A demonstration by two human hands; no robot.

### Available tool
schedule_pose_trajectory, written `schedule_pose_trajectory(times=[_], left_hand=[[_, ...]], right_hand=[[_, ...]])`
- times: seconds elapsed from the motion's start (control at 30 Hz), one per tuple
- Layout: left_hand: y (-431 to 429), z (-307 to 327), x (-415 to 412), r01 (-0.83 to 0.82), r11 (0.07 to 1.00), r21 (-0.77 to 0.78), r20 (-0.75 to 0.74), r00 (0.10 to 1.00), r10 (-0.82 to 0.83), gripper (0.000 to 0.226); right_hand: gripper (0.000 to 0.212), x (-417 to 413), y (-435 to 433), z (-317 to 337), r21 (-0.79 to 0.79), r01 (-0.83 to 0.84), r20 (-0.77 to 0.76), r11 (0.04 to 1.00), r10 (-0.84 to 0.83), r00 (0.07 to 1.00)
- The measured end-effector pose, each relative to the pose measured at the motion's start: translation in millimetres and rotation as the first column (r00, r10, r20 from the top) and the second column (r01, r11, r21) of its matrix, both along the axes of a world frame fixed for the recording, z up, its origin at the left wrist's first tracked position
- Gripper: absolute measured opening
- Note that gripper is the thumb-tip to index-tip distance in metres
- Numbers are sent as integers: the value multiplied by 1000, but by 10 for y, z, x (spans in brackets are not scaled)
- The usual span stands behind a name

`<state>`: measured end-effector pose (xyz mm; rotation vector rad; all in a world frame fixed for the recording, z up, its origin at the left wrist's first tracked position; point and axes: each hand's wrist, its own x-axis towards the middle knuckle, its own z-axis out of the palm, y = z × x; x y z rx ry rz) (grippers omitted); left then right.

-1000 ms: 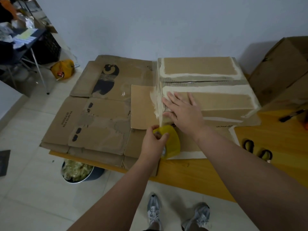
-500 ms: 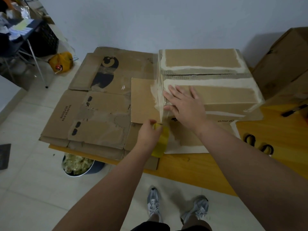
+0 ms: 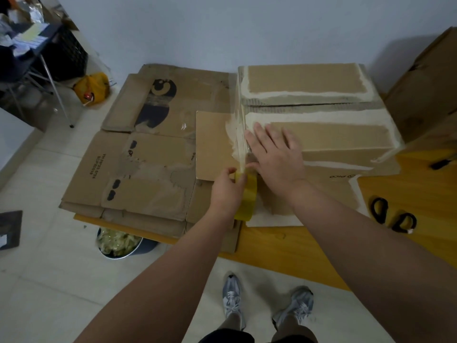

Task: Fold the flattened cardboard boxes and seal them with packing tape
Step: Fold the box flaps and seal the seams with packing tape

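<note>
A folded cardboard box with torn white strips stands on the wooden table. My right hand lies flat on the box top at its left edge, fingers straight, pressing a clear tape strip. My left hand grips a yellow tape roll just below that corner, with the strip stretched from the roll up over the box's left edge. A loose flap sticks out left of the box. Flattened cardboard boxes lie stacked on the left.
Black-handled scissors lie on the table at the right. A bigger cardboard box stands at the far right. On the floor are a bin of scraps, a yellow bag and a desk leg. My shoes are below.
My left hand has drawn the tape roll up closer to the box corner and turned it edge-on. My right hand stays pressed on the box top.
</note>
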<state>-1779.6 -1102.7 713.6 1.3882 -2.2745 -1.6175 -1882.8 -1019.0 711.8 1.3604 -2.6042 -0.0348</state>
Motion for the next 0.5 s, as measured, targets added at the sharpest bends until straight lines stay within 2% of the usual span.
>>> schedule_pose_trajectory(times=[0.2,0.27,0.37,0.43,0.5], left_hand=[[63,3,112,99,990,-99,16,995,-98,55],[97,61,193,165,958,-233,50,986,-157,59],[141,223,295,244,871,-425,99,970,-223,54],[194,366,323,309,799,-516,120,950,-289,47],[295,494,290,385,694,-609,147,914,-378,40]], right_hand=[[55,37,-28,190,7,5,168,1000,-6,986],[53,44,-38,295,37,22,259,999,-31,965],[53,31,-36,469,69,1,368,998,-26,929],[49,8,56,587,-16,-31,390,999,35,920],[39,-6,290,680,-189,-55,357,980,121,926]])
